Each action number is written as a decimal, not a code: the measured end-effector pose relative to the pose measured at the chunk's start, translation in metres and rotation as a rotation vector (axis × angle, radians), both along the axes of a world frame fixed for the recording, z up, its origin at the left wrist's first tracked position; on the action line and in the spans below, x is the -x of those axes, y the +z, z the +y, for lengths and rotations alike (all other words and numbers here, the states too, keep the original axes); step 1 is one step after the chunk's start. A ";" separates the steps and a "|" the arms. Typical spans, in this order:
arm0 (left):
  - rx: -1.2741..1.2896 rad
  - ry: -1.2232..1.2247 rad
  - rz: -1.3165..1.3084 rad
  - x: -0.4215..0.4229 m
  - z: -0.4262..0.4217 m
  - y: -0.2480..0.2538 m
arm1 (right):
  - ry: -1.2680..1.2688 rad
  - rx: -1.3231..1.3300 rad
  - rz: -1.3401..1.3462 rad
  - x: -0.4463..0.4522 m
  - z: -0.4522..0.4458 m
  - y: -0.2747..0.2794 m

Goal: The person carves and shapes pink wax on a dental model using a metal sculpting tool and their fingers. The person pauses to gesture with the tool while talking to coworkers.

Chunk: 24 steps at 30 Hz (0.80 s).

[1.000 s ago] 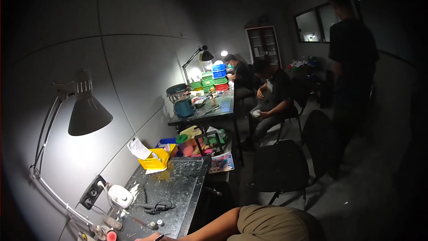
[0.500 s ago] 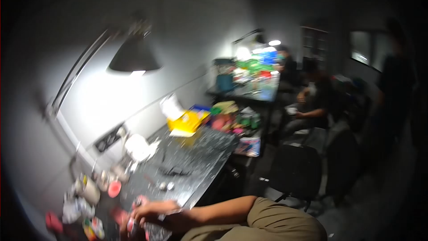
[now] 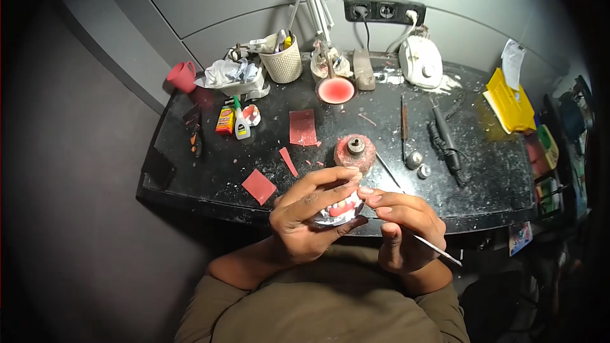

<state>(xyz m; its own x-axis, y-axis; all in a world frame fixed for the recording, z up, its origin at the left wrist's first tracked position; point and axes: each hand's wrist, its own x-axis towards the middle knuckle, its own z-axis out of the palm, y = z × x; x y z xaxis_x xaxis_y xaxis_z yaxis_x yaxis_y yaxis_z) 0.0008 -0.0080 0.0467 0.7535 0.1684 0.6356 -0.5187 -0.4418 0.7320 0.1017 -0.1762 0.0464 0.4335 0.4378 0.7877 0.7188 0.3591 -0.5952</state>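
White and pink, the dental model (image 3: 343,209) sat grasped in the left hand (image 3: 302,222), with the right hand (image 3: 412,228) close on its right, pinching a thin tool (image 3: 438,249). Beyond, lettering on the red-and-yellow box (image 3: 225,121) and green-capped bottle (image 3: 242,127) was too small to read.

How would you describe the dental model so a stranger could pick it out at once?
Start at the black bench and come to its near edge, where the left hand shows. In that grip is the dental model, white with a pink band beneath its teeth. Unlike the pink-and-white piece beside the glue bottle, it is held, not lying on the bench.
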 end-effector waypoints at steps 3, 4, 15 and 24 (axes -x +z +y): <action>-0.090 0.033 0.003 -0.005 -0.002 -0.003 | 0.020 -0.069 0.044 -0.002 0.000 -0.011; -0.113 0.038 -0.007 -0.006 -0.003 -0.005 | 0.017 -0.079 0.059 -0.003 -0.001 -0.013; -0.158 0.056 -0.039 -0.010 -0.006 -0.007 | 0.047 -0.086 0.070 -0.008 -0.003 -0.014; -0.169 0.077 -0.063 -0.009 -0.004 -0.007 | 0.069 -0.069 0.084 -0.008 -0.002 -0.012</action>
<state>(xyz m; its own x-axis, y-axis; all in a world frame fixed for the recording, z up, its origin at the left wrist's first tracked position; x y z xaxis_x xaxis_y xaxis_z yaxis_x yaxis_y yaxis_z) 0.0096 -0.0120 0.0397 0.7003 0.1114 0.7051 -0.5207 -0.5960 0.6113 0.1094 -0.1784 0.0349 0.4699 0.4151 0.7790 0.6393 0.4485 -0.6246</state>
